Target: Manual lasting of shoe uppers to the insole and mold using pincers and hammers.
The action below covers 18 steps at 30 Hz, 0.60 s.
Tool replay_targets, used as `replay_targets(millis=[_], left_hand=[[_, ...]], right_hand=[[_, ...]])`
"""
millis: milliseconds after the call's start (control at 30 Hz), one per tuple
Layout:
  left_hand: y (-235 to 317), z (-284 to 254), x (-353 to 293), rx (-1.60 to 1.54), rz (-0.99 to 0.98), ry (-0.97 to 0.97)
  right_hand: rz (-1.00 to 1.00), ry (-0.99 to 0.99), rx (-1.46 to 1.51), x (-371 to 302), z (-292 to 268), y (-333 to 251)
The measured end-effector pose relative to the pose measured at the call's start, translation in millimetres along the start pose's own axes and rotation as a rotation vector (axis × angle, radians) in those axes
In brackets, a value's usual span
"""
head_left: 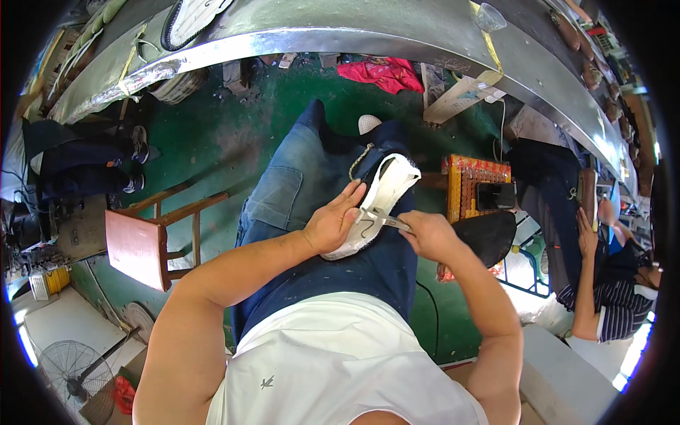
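Note:
A white shoe (pixel 388 185) with an open top lies slantwise across my lap, over blue jeans. Along its left side lies my left hand (pixel 336 218), fingers straight and close together, the thumb bent over the shoe's edge to hold it. Closed around the handle of a grey metal hand tool (pixel 386 219) is my right hand (pixel 430 235), at the shoe's right side. The tool's front end lies over the shoe near my left thumb; its exact kind is not plain. A dark curved line marks the white surface just below it.
Ahead runs a metal-edged workbench (pixel 269 44) with another shoe (pixel 195 21) on it. A wooden stool (pixel 138 244) stands left. At right are an orange beaded seat (pixel 467 180) with a phone (pixel 496 196), and a seated co-worker (pixel 616 304). A fan (pixel 74 379) stands lower left.

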<state>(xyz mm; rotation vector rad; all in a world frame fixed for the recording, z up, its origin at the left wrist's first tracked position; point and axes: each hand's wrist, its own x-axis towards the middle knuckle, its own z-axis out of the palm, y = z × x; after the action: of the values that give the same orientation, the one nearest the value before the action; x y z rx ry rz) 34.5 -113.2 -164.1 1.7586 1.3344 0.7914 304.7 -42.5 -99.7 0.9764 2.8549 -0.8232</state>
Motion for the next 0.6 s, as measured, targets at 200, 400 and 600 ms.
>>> replay_targets(millis=[200, 400, 600], left_hand=[[8.1, -5.5, -1.6, 0.056, 0.056, 0.012], [20.4, -8.6, -5.2, 0.127, 0.2, -0.053], [16.5, -4.2, -0.8, 0.098, 0.1, -0.084]], right_hand=[[0.052, 0.344, 0.101, -17.1, 48.7, -12.7], [0.312, 0.003, 0.035, -56.2, 33.9, -56.2], [0.262, 0.042, 0.106, -50.8, -1.2, -59.7]])
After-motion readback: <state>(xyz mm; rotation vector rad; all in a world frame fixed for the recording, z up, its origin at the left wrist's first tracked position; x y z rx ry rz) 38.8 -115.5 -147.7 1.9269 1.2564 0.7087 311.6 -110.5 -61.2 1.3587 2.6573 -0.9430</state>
